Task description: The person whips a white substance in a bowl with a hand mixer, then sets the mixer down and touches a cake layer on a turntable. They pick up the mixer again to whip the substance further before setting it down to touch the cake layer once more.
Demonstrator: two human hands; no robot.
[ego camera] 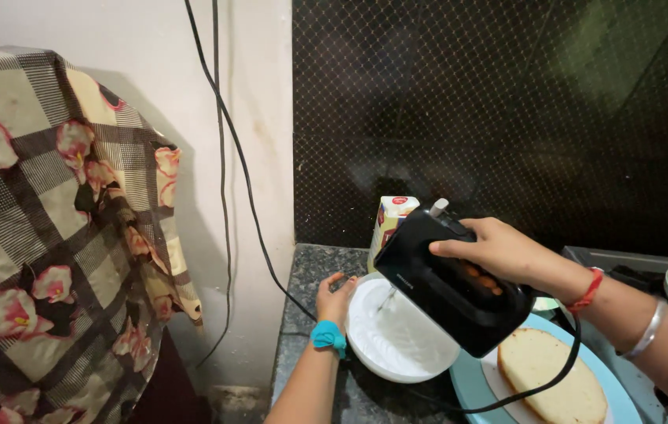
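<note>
Both our hands are busy whipping: left hand (335, 298) grips the white bowl (397, 334) rim, right hand (499, 250) clasps the black hand mixer (448, 283) in the cream, which probably needs steady circling.

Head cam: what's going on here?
A person is whipping something white in a white bowl on a dark stone counter. The right hand grips a black hand mixer, its beaters down in the bowl; the left hand steadies the bowl's rim. A sponge cake layer sits on a light blue plate beside it, with a carton behind the bowl.
</note>
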